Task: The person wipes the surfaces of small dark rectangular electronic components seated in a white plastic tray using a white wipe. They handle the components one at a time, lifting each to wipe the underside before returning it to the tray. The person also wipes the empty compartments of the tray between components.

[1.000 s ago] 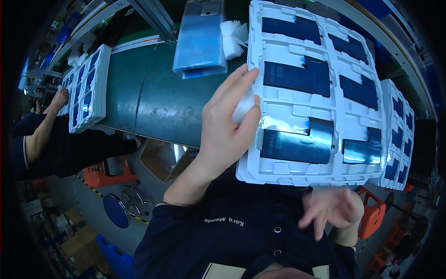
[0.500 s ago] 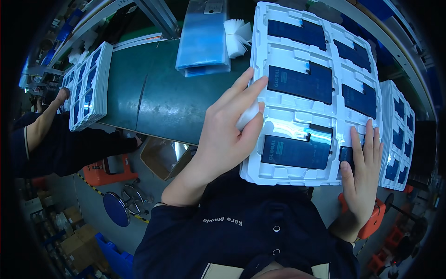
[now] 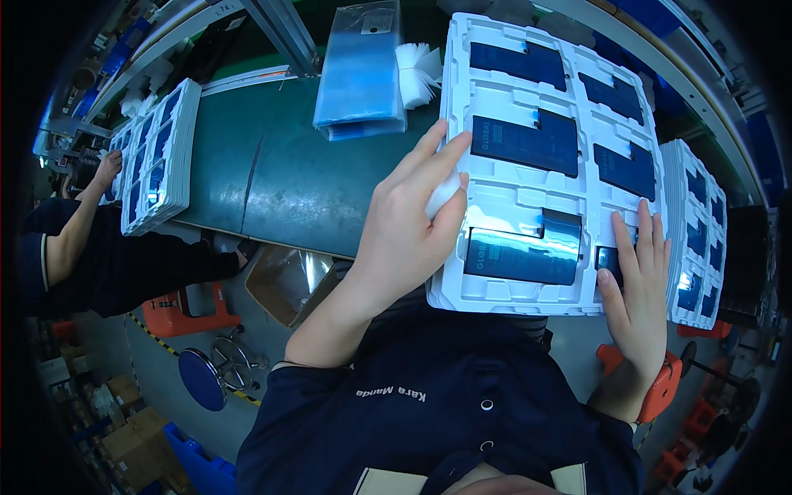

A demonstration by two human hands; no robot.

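A white moulded plastic tray [image 3: 587, 177], at the top of a stack, holds several dark flat phone batteries [image 3: 525, 143], each in its own pocket. At the tray's left edge, my left hand [image 3: 404, 219] pinches a small white soft wad [image 3: 444, 196] between thumb and fingers, its fingertips touching the rim. My right hand [image 3: 639, 289] lies with spread fingers over the lower right of the tray. Its thumb and fingers partly cover the battery [image 3: 606, 260] in that corner.
Clear blue plastic bags [image 3: 359, 82] and fanned white sheets [image 3: 418, 74] lie on the green table [image 3: 305, 190]. Another stack of filled trays [image 3: 697, 231] stands at right. At far left, a co-worker's hand [image 3: 107, 169] is at more filled trays [image 3: 157, 161]. Below is a cardboard box [image 3: 285, 285].
The whole view has shifted slightly. Both my hands keep nearly the same places on the tray, and the white wad stays in my left hand. The co-worker's hand has moved a little.
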